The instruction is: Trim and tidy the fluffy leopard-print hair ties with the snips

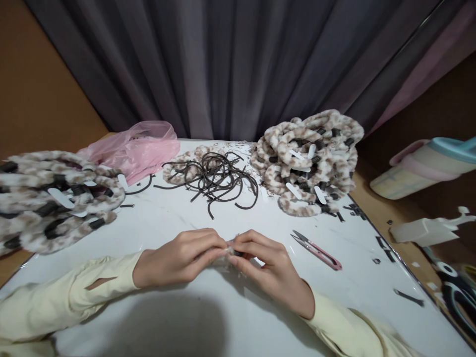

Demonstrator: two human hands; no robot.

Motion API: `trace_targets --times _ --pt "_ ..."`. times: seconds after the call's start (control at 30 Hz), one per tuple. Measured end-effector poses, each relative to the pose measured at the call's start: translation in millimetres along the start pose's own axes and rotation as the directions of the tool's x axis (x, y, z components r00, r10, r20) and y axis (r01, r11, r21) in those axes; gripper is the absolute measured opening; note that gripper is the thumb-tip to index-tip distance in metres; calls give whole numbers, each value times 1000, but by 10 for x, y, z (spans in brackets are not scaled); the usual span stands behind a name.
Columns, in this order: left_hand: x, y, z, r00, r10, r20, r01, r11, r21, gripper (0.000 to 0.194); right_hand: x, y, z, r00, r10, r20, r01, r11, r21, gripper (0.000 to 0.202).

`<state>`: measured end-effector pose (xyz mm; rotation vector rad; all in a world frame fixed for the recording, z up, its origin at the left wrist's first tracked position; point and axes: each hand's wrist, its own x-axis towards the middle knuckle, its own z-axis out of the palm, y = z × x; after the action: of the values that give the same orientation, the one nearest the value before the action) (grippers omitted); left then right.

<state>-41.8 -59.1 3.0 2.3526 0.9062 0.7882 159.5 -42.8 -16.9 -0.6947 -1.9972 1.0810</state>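
Note:
My left hand (186, 255) and my right hand (262, 258) meet over the white table, fingertips nearly touching. Both are closed in a pinch around something small, pale with a dark part, which the fingers mostly hide. To the right of my right hand lies a pair of pink-handled thread snips (318, 250), blades pointing away to the left. Beyond both hands rests a tangled heap of dark cords (223, 181), partly over a brown-and-white fluffy ring (178, 171).
Piles of fluffy spotted rings with white tags stand at left (67, 171) and right (308, 134). A pink plastic bag (145, 148) lies behind the left pile. On the right are dark cord scraps (409, 297), a tumbler (420, 168), a white bottle (427, 230) and black-handled scissors (457, 302).

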Motion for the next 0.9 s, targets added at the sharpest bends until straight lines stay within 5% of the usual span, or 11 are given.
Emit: trace_targets --times 0.27,0.57,0.77,0.9 --pt "0 -14 -1 999 16 -32 -16 1000 9 14 23 21 -2 998 -43 -51 42 999 -7 14" --pt "35 -11 -36 991 -58 -121 63 997 38 11 74 69 -88 994 95 54 -92 995 -49 48" --pt "11 -76 -18 978 125 -168 -119 992 46 17 170 23 -233 904 272 329 -318 943 93 35" --pt "-1 -144 -1 947 299 -113 -281 947 156 29 135 7 -215 929 253 272 -273 961 39 34"
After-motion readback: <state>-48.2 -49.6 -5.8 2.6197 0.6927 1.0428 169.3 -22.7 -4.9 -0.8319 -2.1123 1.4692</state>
